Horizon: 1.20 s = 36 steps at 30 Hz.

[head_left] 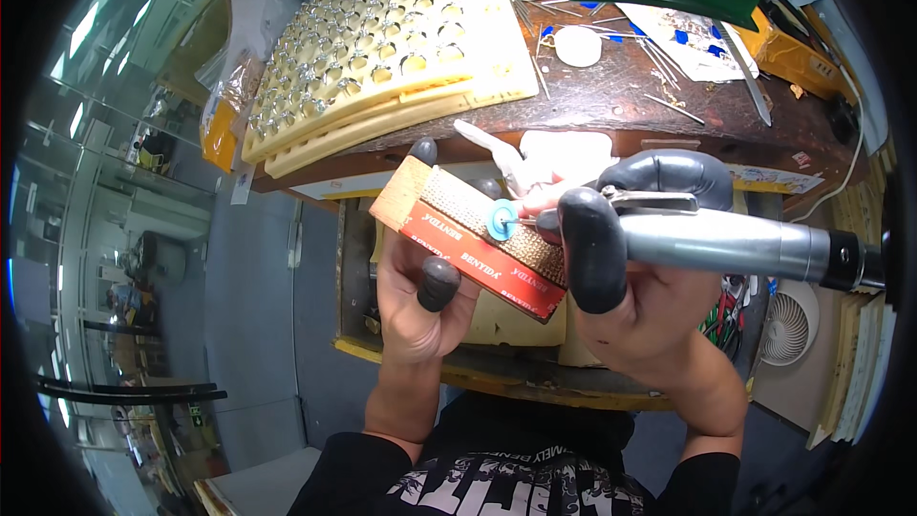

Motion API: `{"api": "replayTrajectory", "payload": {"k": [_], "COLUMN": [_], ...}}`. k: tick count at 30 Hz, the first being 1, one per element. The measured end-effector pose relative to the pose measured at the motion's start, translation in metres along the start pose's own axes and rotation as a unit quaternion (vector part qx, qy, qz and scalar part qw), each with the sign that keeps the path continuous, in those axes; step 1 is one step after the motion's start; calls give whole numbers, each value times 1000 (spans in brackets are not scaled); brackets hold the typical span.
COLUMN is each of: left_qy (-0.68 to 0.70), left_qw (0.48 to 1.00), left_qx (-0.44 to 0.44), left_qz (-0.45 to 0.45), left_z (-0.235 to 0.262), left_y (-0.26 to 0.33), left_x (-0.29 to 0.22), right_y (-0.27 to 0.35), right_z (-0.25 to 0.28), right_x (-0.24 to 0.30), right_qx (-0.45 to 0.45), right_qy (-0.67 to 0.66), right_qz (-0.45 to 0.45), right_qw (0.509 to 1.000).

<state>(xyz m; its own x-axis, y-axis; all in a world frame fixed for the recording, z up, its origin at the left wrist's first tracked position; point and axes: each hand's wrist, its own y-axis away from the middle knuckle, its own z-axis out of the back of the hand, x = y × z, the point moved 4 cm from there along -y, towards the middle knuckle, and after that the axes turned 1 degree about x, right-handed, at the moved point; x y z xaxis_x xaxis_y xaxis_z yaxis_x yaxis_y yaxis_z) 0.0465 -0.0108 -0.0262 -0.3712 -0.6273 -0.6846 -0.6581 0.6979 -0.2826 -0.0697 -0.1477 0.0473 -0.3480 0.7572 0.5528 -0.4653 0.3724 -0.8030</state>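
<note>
Brass-bristled wooden block (482, 256), red along its side, is held in the air just off the front edge of the wooden desk (597, 100). The left hand (415, 315) grips it, thumb in front; the right hand (659, 311) grasps a silver rotary handpiece (712, 241), its light-blue wheel (499, 221) right at the bristles; contact I cannot confirm. Ring-filled cream trays (511, 75) occupy the desk's left edge; a pointed metal tool (746, 75) lies toward its right.

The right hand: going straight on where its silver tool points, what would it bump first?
Probably the rough gold top of the block, just past the blue disc; whether they touch is unclear.
</note>
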Motion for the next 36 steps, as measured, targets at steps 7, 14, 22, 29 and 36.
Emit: {"api": "replayTrajectory", "payload": {"k": [7,14,22,29,36], "left_qy": [-8,-9,-7,-9,-3], "left_qw": [1000,1000,1000,1000,1000], "left_qx": [-11,-5,-13,-6,-14], "left_qz": [-8,-8,-7,-4,-3], "left_z": [0,0,2,2,-2], "left_y": [1,1,2,3,1], "left_x": [0,0,1,0,-1], "right_y": [-2,-1,-1,-2,-1], "right_z": [-1,1,1,2,2], "right_x": [0,0,2,2,1], "right_qx": [17,-2,-3,13,10], "right_qy": [6,-4,3,4,3], "right_qz": [31,-8,2,2,-11], "right_qw": [999,1000,1000,1000,1000]}}
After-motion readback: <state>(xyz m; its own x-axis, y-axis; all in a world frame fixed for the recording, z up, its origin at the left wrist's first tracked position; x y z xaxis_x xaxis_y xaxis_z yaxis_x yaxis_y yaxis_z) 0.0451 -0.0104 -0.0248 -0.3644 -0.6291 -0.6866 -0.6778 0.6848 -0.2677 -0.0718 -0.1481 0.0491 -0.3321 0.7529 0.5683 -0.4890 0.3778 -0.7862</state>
